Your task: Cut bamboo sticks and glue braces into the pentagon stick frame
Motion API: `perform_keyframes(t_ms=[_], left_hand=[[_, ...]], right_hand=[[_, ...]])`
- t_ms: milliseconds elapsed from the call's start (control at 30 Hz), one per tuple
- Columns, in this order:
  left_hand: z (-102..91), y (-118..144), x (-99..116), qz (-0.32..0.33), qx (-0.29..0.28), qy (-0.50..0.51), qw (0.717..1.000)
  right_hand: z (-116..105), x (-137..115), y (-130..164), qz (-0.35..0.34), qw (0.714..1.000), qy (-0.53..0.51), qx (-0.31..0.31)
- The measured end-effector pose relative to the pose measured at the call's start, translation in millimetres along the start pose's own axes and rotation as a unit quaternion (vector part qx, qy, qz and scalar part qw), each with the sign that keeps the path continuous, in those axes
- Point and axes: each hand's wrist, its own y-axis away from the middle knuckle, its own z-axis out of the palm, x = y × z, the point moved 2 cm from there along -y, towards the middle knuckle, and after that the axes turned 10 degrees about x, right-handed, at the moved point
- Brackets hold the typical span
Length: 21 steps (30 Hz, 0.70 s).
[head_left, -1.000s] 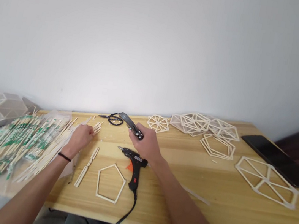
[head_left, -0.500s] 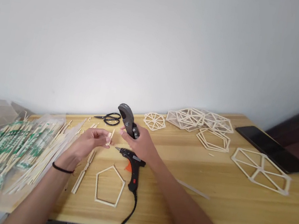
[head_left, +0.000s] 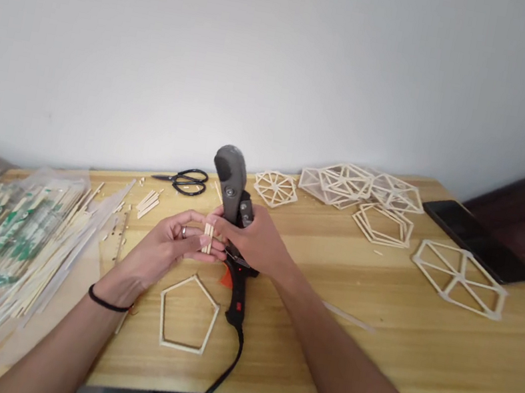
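**Short sticks held up to the cutter**

The short bamboo sticks should stay flush and parallel, ends level, before the blades meet them; pinching them close to the cutting point would, I judge, stop them twisting or springing apart. They are pale, thin, a small bundle standing upright, held above the middle of the counter, closer to its front edge than to the wall.

The left hand is closed around them, fingertips pinching the bundle. The right hand grips the grey-handled cutter, handle pointing up, its head touching or just beside the sticks; I cannot tell whether the blades are closed.

Beneath the hands lie the black glue gun and a stick pentagon. Scissors lie toward the back edge, wrapped chopsticks at the left end, finished frames to the right.
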Motion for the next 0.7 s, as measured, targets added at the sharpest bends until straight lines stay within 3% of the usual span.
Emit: perform_keyframes(t_ms=[367,500,600,700], left_hand=[[4.5,4,-5,-0.018,0.008,0.042,0.999],[4.9,6,-4,-0.023,0.002,0.05,0.998],[3.3,7,-3,-0.024,-0.003,0.05,0.998],[0.5,9,0,-0.024,-0.017,0.047,0.998]], right_hand=[[1,1,3,0.015,0.999,0.02,0.038],[-2,-1,5,0.005,0.999,0.032,0.022],[-8,-3,4,-0.027,0.999,0.038,0.026],[-16,-6,2,-0.112,0.987,0.093,0.066]])
